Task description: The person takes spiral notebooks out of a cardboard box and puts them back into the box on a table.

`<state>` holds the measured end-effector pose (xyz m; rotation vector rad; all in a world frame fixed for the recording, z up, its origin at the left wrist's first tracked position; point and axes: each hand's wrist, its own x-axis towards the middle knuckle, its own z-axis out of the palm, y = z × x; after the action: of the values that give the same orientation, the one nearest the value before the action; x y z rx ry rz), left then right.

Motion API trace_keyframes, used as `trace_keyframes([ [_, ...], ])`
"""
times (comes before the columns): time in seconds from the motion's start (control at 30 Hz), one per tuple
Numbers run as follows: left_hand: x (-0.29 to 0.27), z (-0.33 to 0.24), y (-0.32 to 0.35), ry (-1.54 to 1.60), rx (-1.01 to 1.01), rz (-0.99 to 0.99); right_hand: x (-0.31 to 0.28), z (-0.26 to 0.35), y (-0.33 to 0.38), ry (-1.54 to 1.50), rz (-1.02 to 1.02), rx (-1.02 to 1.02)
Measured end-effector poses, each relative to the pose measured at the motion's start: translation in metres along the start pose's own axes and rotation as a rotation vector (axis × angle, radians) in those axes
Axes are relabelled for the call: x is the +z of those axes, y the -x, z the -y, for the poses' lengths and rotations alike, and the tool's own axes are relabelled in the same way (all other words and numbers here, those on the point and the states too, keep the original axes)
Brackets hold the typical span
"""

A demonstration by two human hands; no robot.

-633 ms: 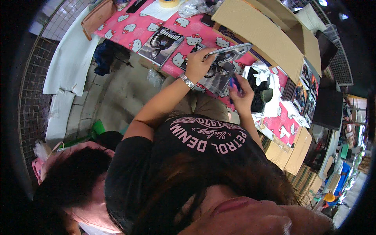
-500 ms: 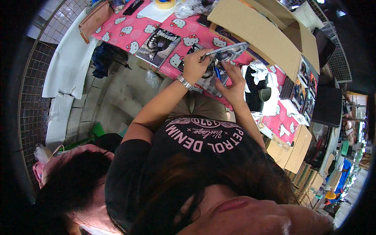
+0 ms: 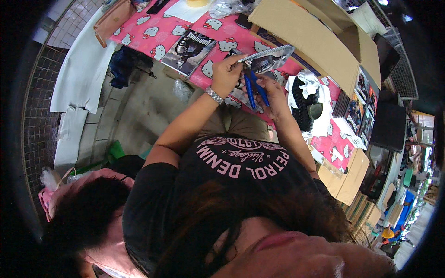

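My left hand (image 3: 225, 74) is closed on the bound edge of a spiral notebook (image 3: 273, 60), which it holds tilted above the table. In my right hand (image 3: 274, 96) is a pair of blue-handled pliers (image 3: 250, 88). Their jaws point up at the end of the notebook's wire spiral; whether they grip the wire I cannot make out. Another spiral notebook (image 3: 187, 52) with a dark picture cover lies flat to the left. Beneath my hands are more printed covers, partly hidden.
An open cardboard box (image 3: 301, 37) stands at the back right. Black ridged pieces (image 3: 303, 109) lie on white paper to the right, near stacked notebooks (image 3: 354, 109). A pink pouch (image 3: 113, 21) sits at the far left on the pink patterned tablecloth (image 3: 197, 23). Another person's head (image 3: 88, 213) is at lower left.
The pliers, lying mostly hidden under my right hand before, are now raised with their handles spread and jaws at the spiral. My left hand still holds the notebook, slightly shifted.
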<state>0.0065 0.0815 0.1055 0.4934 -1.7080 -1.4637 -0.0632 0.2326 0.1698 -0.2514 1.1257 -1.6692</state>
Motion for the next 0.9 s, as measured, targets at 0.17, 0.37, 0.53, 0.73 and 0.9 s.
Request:
trace_keyframes([
  [0.17,-0.057,-0.002,-0.025,0.311,-0.214,-0.226,-0.045,-0.013,0.007,0.733,-0.319,-0.433],
  [0.37,-0.184,0.104,-0.079,0.127,-0.404,-0.617,-0.151,-0.073,0.009,1.136,-0.741,-0.257],
  [0.53,-0.22,0.157,-0.09,-0.75,-0.292,-0.614,-0.164,-0.059,0.006,1.318,-0.758,-0.663],
  [0.73,-0.214,0.16,-0.084,-0.95,-0.352,-0.473,-0.24,-0.013,0.007,1.824,-1.001,-0.433],
  [0.9,-0.22,0.169,-0.074,-0.874,-0.309,-0.473,-0.246,-0.01,-0.008,1.956,-0.996,-0.155],
])
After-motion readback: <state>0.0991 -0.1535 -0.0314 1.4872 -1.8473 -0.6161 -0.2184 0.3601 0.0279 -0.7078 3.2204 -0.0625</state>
